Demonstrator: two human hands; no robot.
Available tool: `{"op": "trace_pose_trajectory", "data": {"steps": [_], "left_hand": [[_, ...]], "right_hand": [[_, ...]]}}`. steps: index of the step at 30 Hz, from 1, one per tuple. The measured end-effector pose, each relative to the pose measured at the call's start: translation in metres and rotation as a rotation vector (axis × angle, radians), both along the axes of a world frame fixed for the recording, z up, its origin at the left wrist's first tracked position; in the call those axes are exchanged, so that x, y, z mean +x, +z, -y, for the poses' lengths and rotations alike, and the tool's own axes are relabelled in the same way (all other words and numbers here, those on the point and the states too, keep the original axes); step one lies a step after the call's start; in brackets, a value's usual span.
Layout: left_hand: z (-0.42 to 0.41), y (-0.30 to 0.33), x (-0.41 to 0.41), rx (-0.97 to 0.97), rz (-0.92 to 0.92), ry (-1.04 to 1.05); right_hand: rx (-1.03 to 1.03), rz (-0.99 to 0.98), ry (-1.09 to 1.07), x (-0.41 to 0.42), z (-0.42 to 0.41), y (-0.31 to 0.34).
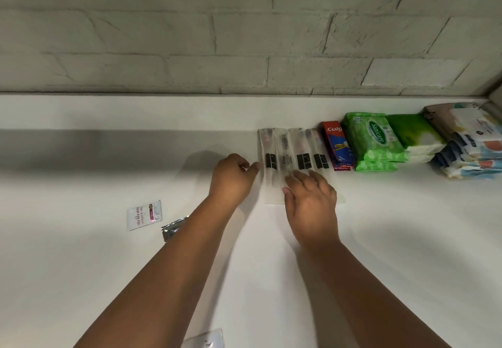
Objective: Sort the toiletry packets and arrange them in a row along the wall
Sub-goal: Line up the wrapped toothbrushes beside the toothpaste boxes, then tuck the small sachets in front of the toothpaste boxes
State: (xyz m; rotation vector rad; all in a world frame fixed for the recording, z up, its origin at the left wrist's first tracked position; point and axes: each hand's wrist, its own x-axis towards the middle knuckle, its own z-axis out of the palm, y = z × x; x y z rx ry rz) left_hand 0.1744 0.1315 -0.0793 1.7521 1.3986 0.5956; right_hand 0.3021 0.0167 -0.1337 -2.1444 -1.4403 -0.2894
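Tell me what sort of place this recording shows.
Probably a home or guest-room counter: a plain white surface against a painted brick wall, with Sanicare wipes packs and wrapped toothbrush packets lined up.

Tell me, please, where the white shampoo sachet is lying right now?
In the head view, the white shampoo sachet lies on the white counter, far left, beside a silver sachet.

Green wipes pack (373,141); red-blue toothpaste sachet (336,144); clear packets (292,155), black labels; white sachet (144,214), possibly pink print.
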Motion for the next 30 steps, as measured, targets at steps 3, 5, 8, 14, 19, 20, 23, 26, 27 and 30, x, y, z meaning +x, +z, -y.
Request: {"op": "trace_pose_trajectory", "data": {"steps": [3,5,8,14,19,20,23,26,27,30], "left_hand": [[0.014,0.012,-0.043,0.089,-0.039,0.004],[0.020,0.018,-0.076,0.136,-0.070,0.033],[0.024,0.022,-0.125,0.148,-0.126,0.081],[0.037,0.018,-0.186,0.128,-0.163,0.120],[0.051,0.008,-0.204,0.107,-0.171,0.078],[0.054,0.007,-0.208,0.098,-0.165,0.077],[0.059,0.005,-0.216,0.084,-0.149,0.059],[0.064,0.004,-0.222,0.085,-0.134,0.032],[0.065,0.003,-0.223,0.081,-0.125,0.029],[0.068,0.001,-0.227,0.063,-0.091,0.020]], "right_hand": [[0.036,0.064,0.012,-0.006,0.008,0.008],[0.071,0.052,0.023,-0.018,0.015,0.014],[0.068,-0.036,0.109,-0.052,0.023,0.020],[-0.195,-0.090,0.537,-0.131,0.007,0.038],[-0.397,-0.106,0.630,-0.159,-0.008,0.044],[-0.426,-0.102,0.627,-0.162,-0.009,0.043],[-0.431,-0.080,0.591,-0.169,-0.009,0.040],[-0.377,-0.041,0.560,-0.176,-0.010,0.038],[-0.364,-0.022,0.553,-0.177,-0.009,0.036],[-0.317,0.029,0.553,-0.179,-0.009,0.031]]}}
